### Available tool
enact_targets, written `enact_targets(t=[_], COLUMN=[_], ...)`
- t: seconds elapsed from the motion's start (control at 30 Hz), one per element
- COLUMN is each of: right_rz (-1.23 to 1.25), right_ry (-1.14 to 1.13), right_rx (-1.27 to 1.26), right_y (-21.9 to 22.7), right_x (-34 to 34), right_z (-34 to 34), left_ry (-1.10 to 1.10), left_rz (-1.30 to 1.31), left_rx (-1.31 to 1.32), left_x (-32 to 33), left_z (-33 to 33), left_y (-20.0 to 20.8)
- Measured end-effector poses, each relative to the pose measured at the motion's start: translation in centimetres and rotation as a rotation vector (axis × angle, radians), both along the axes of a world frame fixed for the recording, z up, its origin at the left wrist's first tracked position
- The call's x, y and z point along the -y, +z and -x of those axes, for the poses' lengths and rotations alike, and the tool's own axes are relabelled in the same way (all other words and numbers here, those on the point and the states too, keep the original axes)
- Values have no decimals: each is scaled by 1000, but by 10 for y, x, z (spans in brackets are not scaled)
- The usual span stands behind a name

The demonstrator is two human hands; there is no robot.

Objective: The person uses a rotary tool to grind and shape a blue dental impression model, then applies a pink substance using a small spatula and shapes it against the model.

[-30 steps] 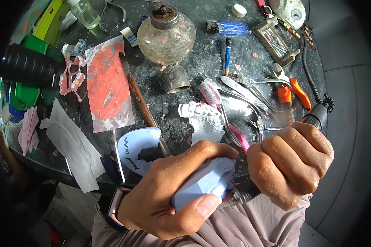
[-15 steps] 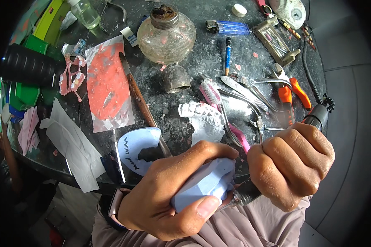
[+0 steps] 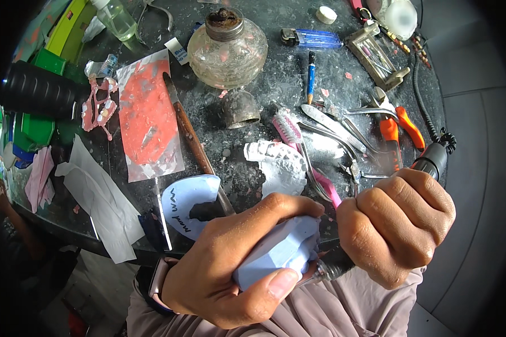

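My left hand (image 3: 222, 267) is wrapped round a pale blue plaster block (image 3: 275, 250) with flat, cut faces, its thumb on the near side. My right hand (image 3: 396, 227) grips a black rotary handpiece (image 3: 337, 264) in a fist. The handpiece's tip end meets the block's right side; the bur itself is hidden. Its rear end sticks out above my right fist and joins a coiled black cord (image 3: 424, 104). Just beyond my left hand lies a U-shaped blue plaster piece (image 3: 177, 202) with dark writing.
The dark round table holds a wooden-handled knife (image 3: 191, 137), a pink wax sheet (image 3: 147, 106), a glass spirit lamp (image 3: 226, 56) and a metal cap (image 3: 239, 109). Further right are a white plaster piece (image 3: 281, 171), a pink brush (image 3: 287, 128), orange-handled pliers (image 3: 389, 130) and a blue lighter (image 3: 315, 38).
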State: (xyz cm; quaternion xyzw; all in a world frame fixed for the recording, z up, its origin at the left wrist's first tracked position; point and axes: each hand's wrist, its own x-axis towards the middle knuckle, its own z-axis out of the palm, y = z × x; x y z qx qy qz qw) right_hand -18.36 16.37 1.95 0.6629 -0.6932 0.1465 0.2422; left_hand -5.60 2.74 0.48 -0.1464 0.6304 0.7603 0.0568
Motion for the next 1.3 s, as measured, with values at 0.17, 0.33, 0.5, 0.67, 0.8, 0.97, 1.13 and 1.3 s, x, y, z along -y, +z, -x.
enact_targets(t=[0.17,0.33,0.5,0.67,0.8,0.97,1.13,1.3], right_rz=[-50,8,-5,57,54,-44,-55,268], right_ry=[-15,-16,9,89,146,175,210,131], right_rx=[13,-17,-5,2,-15,2,-2,-225], right_y=[5,2,2,1,-3,-8,-16,-59], right_x=[-1,0,-1,-5,-5,-2,16,-38], right_z=[-2,-1,-1,7,17,24,22,55], left_ry=[-8,5,-19,4,-46,73,48,164], left_rz=[-2,3,5,-72,23,181,142,192], left_rx=[-16,-9,-3,-92,-118,-316,-221,-499], left_x=[0,0,0,3,14,22,47,37], left_z=[0,-1,-3,-8,-12,-19,-48,-47], left_y=[0,1,2,-4,6,-8,4,5])
